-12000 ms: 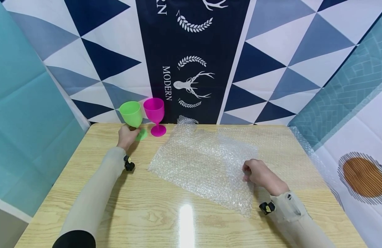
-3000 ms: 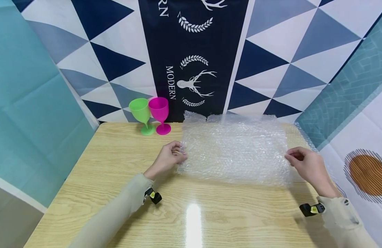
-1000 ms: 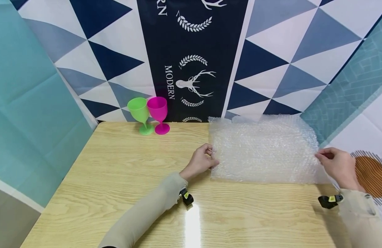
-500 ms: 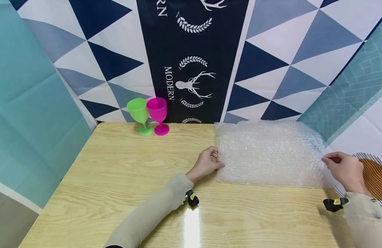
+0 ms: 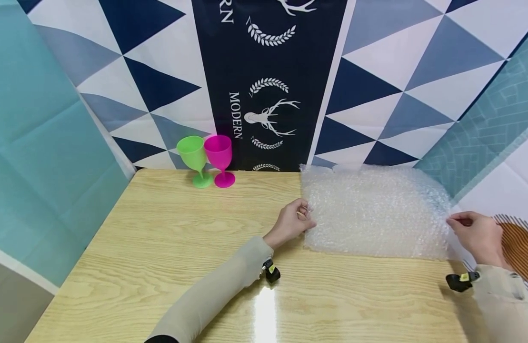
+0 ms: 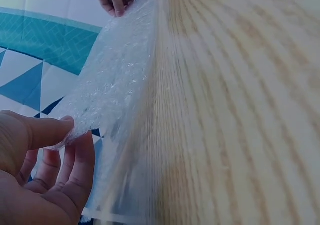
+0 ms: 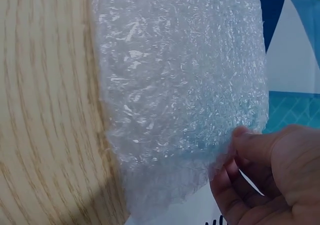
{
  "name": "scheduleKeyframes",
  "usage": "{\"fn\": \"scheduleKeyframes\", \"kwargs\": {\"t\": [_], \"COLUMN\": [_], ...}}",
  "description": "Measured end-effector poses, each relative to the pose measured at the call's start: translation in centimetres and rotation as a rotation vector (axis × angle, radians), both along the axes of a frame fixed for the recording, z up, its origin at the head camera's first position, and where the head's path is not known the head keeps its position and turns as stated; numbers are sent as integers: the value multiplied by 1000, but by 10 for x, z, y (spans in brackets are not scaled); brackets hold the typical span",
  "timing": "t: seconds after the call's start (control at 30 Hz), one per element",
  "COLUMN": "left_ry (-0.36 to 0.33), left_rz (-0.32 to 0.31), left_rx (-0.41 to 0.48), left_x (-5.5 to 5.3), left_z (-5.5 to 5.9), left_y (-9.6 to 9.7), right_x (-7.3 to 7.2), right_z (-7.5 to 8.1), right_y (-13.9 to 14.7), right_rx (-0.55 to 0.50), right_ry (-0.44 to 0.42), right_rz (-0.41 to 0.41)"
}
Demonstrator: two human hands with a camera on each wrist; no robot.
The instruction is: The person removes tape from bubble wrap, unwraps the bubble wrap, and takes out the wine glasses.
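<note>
A sheet of clear bubble wrap point(image 5: 375, 214) lies spread over the right back part of the wooden table. My left hand point(image 5: 290, 223) pinches its left edge between thumb and fingers, as the left wrist view shows up close on the hand point(image 6: 47, 165). At the other end, my right hand point(image 5: 478, 234) pinches the right edge; in the right wrist view the thumb and fingers point(image 7: 250, 147) grip the crinkled border of the bubble wrap point(image 7: 175, 85). Its right end reaches past the table's edge.
Upright at the back left stand a green goblet point(image 5: 193, 155) and a magenta goblet point(image 5: 219, 153), side by side. Behind the wooden table point(image 5: 182, 247) hangs a patterned cloth point(image 5: 264, 71), with a teal cloth point(image 5: 45, 143) on the left.
Earlier, my left hand held the green goblet and the bubble wrap lay skewed. Since then both hands have gripped the wrap's ends, straightened it and shifted it right. The goblets now stand together.
</note>
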State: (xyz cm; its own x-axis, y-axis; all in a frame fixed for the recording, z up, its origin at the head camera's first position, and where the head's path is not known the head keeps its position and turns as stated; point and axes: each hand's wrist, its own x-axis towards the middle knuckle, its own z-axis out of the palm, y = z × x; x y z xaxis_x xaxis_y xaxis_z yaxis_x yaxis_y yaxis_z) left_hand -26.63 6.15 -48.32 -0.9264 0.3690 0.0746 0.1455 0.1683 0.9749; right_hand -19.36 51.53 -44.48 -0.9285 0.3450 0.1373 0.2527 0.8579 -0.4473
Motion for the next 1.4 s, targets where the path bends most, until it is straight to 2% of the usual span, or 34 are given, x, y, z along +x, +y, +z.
{"fn": "scheduleKeyframes", "kwargs": {"t": [0.33,0.63,0.87,0.97,1.13,1.27,1.4], "left_ry": [-2,0,-11,-35,-132,-199,-185], "left_rz": [11,44,25,5,-12,-22,-27], "left_rx": [-73,-173,-233,-242,-197,-200,-250], "left_x": [-6,-8,-9,-8,-5,-4,-5], "left_z": [1,1,-2,-5,-5,-3,-2], "left_y": [5,6,7,8,7,7,7], "right_x": [-8,-16,-24,-26,-30,-31,-33], "right_z": [-4,-13,-14,-15,-18,-19,-21], "right_y": [-1,1,3,3,5,8,8], "right_rx": [-3,26,37,43,61,54,43], "right_ry": [0,13,-2,-7,-2,-46,-94], "right_rz": [-4,35,55,68,101,94,99]}}
